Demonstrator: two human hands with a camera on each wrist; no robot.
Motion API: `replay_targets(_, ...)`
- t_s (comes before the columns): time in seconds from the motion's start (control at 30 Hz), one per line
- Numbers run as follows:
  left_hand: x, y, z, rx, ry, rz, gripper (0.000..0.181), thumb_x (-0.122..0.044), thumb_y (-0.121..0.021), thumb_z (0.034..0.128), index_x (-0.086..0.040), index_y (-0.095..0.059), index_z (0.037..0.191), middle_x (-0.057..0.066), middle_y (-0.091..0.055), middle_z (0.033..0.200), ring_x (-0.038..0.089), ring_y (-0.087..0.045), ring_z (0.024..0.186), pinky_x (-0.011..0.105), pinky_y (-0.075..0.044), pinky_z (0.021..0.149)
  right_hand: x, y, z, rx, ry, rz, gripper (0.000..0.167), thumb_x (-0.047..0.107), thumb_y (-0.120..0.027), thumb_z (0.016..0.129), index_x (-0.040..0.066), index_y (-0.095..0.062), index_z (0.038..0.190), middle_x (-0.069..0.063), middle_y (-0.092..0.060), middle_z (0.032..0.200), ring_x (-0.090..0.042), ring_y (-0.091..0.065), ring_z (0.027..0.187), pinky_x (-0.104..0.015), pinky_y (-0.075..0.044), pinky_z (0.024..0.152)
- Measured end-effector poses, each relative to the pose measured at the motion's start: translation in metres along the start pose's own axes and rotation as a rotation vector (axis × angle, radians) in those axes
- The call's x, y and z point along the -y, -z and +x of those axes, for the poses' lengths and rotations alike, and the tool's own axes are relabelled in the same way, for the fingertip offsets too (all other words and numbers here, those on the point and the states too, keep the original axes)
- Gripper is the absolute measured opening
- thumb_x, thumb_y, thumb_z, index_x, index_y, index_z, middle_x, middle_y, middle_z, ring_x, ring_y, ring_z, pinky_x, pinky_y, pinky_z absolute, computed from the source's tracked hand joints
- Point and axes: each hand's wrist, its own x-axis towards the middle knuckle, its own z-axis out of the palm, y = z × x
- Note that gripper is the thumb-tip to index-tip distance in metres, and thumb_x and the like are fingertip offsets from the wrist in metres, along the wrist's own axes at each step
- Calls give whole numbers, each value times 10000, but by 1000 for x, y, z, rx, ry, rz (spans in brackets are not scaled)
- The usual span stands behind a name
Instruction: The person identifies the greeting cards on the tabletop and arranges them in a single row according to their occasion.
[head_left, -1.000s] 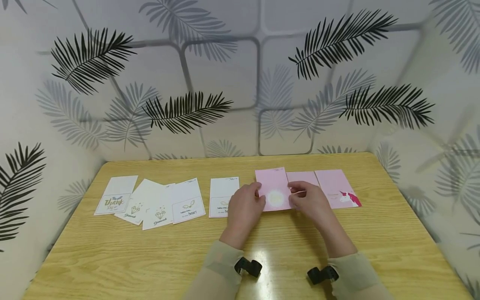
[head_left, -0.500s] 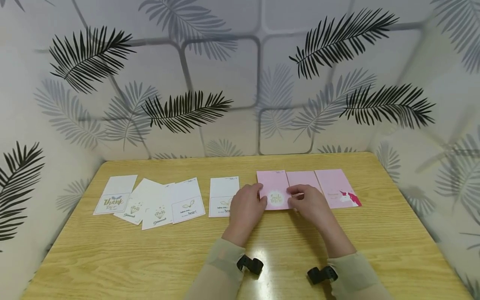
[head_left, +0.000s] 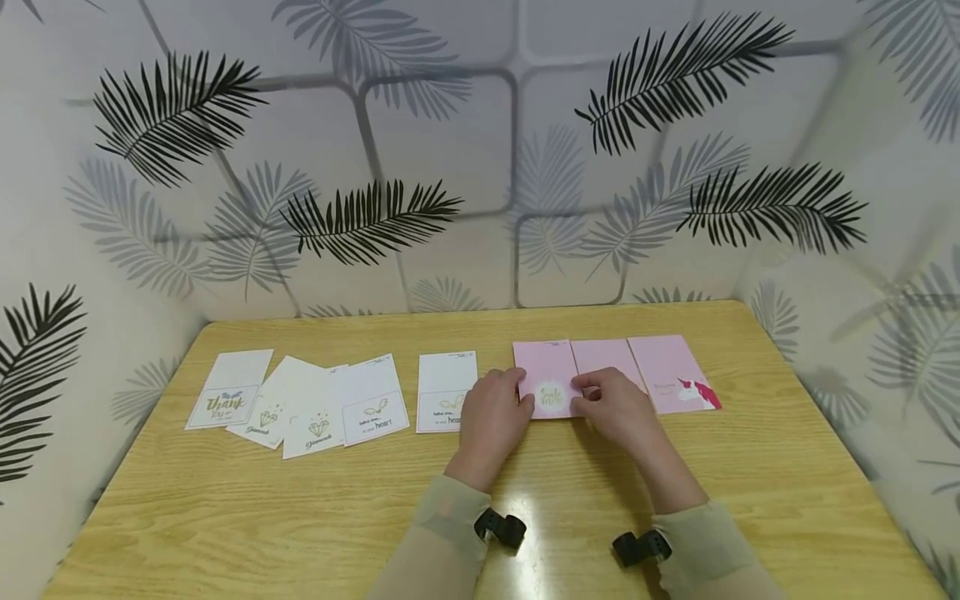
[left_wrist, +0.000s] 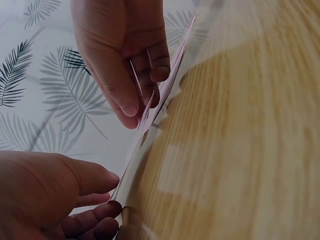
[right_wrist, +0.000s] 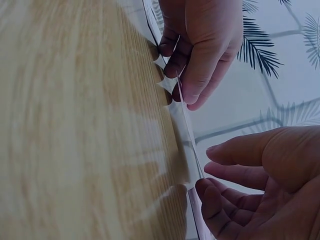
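Note:
Both hands are at a pink card with a pale glowing circle and gold lettering. In the head view the left hand grips its left edge between thumb and fingers. The right hand is at its lower right edge, thumb and index finger close together there. Beside it lies another pink card, partly behind the right hand. In the left wrist view the left hand has its thumb and fingers at the card's edge; in the right wrist view the right hand is at the opposite edge.
A pink unicorn card lies at the right of the wooden table. White cards lie to the left: a thank-you card, diamond cards, a wing card and another wing card beside the left hand.
The pink card with the circle has come down slightly at its top and now lies level with the pink card beside it. Both hands stay at its edges, having moved only slightly.

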Motion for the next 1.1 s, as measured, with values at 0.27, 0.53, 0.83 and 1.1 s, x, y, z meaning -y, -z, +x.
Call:
replay_targets(0.27,0,-2,1,-7,-14,33,362,-223,-788,1018,-73,-779,1347,137,-765,1165,344,-733,1048,492,-593,892,1,0,0,7,-2,-32,367,138,-771,1005,-20,-763,1336,-170,-775,1145,-304,-676,1013,-519,-540,950)
replay_targets(0.53,-1,-6,1,-14,-24,89,375,-230,-794,1019,-102,-773,1371,135,-758,1208,348,-732,1066,510,-590,902,3,1,-3,9,17,-40,379,179,-761,1022,2,-752,1357,-171,-769,1186,-324,-702,1079,-522,-553,954)
replay_targets(0.83,0,-7,0,-24,-54,99,380,-233,-802,1010,-124,-777,1373,124,-748,1217,345,-724,1050,513,-584,850,7,1,-6,41,4,-34,373,199,-770,1028,9,-756,1349,-138,-774,1166,-287,-689,1038,-473,-565,900)
replay_targets(1.1,1,-10,1,-23,-55,96,372,-232,-810,1009,-133,-780,1367,128,-726,1218,334,-706,1051,511,-571,848,7,1,-6,53,-12,-29,381,204,-771,1033,8,-751,1358,-143,-770,1187,-290,-684,1039,-480,-574,907)
